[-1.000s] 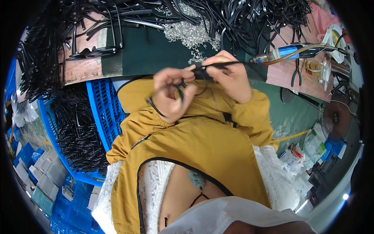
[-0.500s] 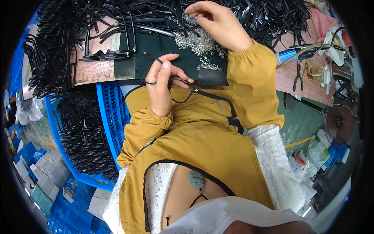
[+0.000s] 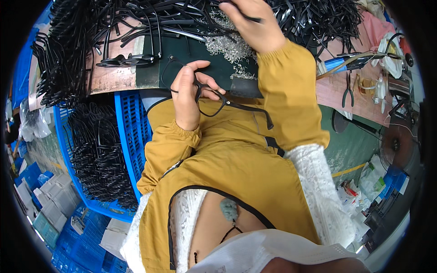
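Observation:
In my left hand (image 3: 187, 98), held above my lap at the table's front edge, is a black eyeglass frame (image 3: 212, 115). One black temple (image 3: 252, 110) extends from it to the right; the fingers hide part of the frame. My right hand (image 3: 261, 29) is over the far part of the table, closed on a loose black temple (image 3: 248, 17), whose end sticks out beside the palm. Beneath and left of that hand, a heap of tiny silvery metal pieces (image 3: 227, 49) lies on the dark green mat (image 3: 214, 68).
Black temples (image 3: 314, 22) are heaped at the back right. Another eyeglass frame (image 3: 127, 60) rests on the table's left. Further right are a blue-bodied hand tool (image 3: 334, 64) and pliers (image 3: 348, 91). A blue basket (image 3: 129, 136) full of black frames stands lower left; a fan (image 3: 395, 144) is at right.
My right hand has moved slightly left and up from the metal pieces and now has a loose temple in it. My left hand still holds the frame in nearly the same place.

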Tool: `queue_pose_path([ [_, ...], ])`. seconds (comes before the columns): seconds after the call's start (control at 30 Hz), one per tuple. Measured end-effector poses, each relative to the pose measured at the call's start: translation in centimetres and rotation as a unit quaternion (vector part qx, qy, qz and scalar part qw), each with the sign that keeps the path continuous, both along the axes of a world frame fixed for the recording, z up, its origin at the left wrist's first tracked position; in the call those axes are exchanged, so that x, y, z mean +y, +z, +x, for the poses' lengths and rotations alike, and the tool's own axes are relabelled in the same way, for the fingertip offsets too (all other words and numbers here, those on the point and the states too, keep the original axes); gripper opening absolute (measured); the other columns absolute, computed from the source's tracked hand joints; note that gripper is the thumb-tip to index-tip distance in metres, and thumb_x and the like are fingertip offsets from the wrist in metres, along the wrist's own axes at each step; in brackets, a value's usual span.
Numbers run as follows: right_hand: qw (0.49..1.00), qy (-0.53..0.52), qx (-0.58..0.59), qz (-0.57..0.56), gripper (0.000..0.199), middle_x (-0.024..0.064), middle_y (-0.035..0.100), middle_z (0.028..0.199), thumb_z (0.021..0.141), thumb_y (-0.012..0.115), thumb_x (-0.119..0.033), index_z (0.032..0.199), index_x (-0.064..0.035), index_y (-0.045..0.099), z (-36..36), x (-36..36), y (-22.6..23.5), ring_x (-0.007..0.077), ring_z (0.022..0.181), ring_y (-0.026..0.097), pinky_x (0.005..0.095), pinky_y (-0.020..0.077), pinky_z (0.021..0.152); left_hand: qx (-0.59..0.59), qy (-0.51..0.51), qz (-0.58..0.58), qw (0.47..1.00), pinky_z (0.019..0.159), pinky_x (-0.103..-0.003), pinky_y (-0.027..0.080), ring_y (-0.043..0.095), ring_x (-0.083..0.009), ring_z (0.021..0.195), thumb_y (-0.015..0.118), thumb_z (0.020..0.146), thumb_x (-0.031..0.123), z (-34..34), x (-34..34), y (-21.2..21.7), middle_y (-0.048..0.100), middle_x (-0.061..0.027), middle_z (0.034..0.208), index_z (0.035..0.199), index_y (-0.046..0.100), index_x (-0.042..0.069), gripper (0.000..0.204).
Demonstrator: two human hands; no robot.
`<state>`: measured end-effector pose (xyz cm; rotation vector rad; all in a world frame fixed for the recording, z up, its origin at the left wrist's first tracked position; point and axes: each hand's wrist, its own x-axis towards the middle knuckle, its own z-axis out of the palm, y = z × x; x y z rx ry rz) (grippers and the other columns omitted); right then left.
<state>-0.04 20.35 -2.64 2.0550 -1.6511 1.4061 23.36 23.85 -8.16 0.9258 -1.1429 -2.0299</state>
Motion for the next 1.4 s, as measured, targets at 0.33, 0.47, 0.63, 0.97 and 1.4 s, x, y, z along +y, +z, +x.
queue_pose_path([
  [0.33,0.849,-0.068,-0.380,0.360,0.009,0.0014,0.064,0.093,0.097,0.065,-0.007,0.097,0.0013,0.068,3.0,18.0,-2.8,0.0090,0.087,0.057,0.0264,0.0461,0.073,-0.016,-0.277,0.245,0.929,0.065,-0.025,0.053,0.070,-0.0224,0.070,0.036,0.107,0.042,-0.6,1.1,1.2,0.068,-0.0113,0.073,0.122,0.068,-0.007,0.060],
  [0.47,0.877,-0.098,-0.402,0.243,0.008,0.0051,0.064,0.100,0.098,0.065,-0.002,0.101,0.0054,0.067,3.8,18.1,-5.7,0.0121,0.086,0.063,0.0256,0.0515,0.077,-0.024,-0.360,0.334,0.871,0.063,-0.026,0.056,0.069,-0.0216,0.064,0.039,0.107,0.025,-1.5,2.9,0.7,0.067,-0.0122,0.070,0.129,0.065,-0.005,0.046],
  [0.63,0.872,-0.014,-0.446,0.202,0.008,0.0104,0.065,0.103,0.099,0.062,0.002,0.105,0.0065,0.065,4.4,17.5,-6.8,0.0168,0.091,0.069,0.0276,0.0576,0.079,-0.035,-0.339,0.297,0.892,0.054,-0.028,0.052,0.069,-0.0226,0.059,0.045,0.103,0.018,-1.8,3.2,0.7,0.065,-0.0110,0.067,0.137,0.062,0.000,0.041],
  [0.97,0.838,0.055,-0.493,0.226,0.009,0.0123,0.060,0.103,0.101,0.059,0.001,0.108,0.0072,0.061,2.7,16.9,-6.8,0.0204,0.094,0.070,0.0298,0.0623,0.080,-0.058,-0.339,0.291,0.893,0.048,-0.025,0.044,0.066,-0.0215,0.054,0.046,0.100,0.018,-2.2,2.9,1.1,0.063,-0.0095,0.063,0.140,0.059,-0.001,0.046],
  [1.4,0.980,0.019,-0.117,0.161,0.012,0.0131,0.066,0.095,0.092,0.068,0.003,0.103,0.0058,0.067,2.8,16.1,-6.4,0.0193,0.077,0.069,0.0281,0.0561,0.068,-0.042,-0.301,0.322,0.897,0.047,-0.024,0.042,0.059,-0.0169,0.050,0.046,0.099,0.009,-2.7,3.1,1.8,0.067,-0.0122,0.069,0.130,0.063,-0.006,0.038],
])
